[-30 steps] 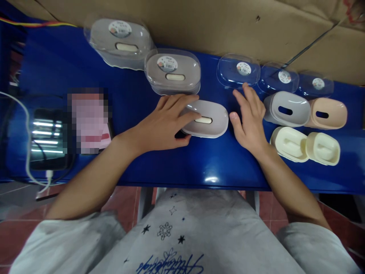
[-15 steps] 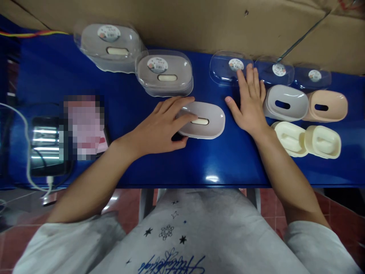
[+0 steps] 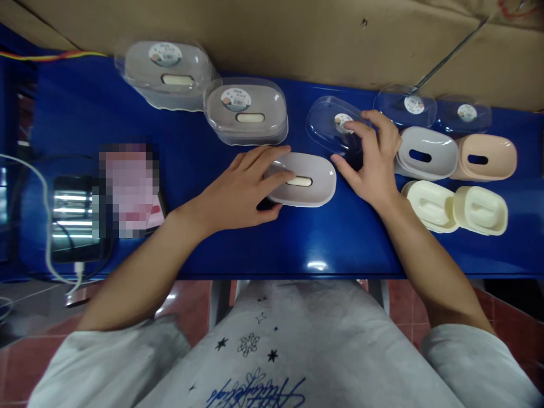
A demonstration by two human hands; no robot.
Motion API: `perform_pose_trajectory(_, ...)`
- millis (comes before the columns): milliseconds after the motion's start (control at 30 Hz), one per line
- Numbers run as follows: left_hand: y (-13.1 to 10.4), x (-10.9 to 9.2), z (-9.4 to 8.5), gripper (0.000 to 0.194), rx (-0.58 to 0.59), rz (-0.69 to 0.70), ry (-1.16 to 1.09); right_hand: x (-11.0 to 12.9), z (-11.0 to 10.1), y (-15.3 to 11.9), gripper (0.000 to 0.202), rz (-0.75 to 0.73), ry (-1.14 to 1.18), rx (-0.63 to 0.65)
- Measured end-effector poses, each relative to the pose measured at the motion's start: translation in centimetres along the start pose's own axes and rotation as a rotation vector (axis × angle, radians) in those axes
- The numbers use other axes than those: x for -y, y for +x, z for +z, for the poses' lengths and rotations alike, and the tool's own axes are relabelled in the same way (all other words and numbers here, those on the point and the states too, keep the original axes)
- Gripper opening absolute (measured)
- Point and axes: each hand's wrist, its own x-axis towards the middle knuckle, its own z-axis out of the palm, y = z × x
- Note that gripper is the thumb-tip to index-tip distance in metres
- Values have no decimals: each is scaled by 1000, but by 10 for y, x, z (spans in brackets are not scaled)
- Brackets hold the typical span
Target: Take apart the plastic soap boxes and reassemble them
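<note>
My left hand [image 3: 250, 187] is closed around the left end of a grey oval soap dish [image 3: 321, 178], which has a cream strip showing in its middle slot. Its thumb is at the near edge and its fingers are over the far side and top. To the right, my right hand [image 3: 374, 153] grips a clear plastic lid [image 3: 323, 122] bearing a round sticker, fingers on the far edge and thumb at the near one. The lid lies turned at an angle just behind the dish. Part of it is hidden under the hand.
Two lidded grey dishes, one [image 3: 178, 99] left of the other [image 3: 263, 127], stand at the back. Two clear lids [image 3: 393, 105] lie behind a grey tray [image 3: 444, 144] and a peach tray [image 3: 501, 150]. Cream bases [image 3: 429, 212] sit nearer. A phone [image 3: 70, 226] with a cable lies left.
My right hand has curled its fingers and taken hold of the clear lid, which has turned and come nearer the dish. My left hand stays on the soap dish.
</note>
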Motion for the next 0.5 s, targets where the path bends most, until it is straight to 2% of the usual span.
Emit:
perform_pose_trajectory(133, 0, -2, -1, 58, -2, 20, -26, -5, 4, -1, 79, -20, -7, 25)
perform_pose_trajectory(267, 0, -5, -1, 57, 3, 46, -127, -6, 6, -3, 74, -8, 50, 24)
perform_pose_trajectory(400, 0, -2, 2, 76, 19, 40, -201, -4, 5, -5, 71, 9, 102, 13)
perform_pose_trajectory(500, 1, 4, 4, 86, 18, 21, -242, -2, 2, -4, 67, 10, 152, -52)
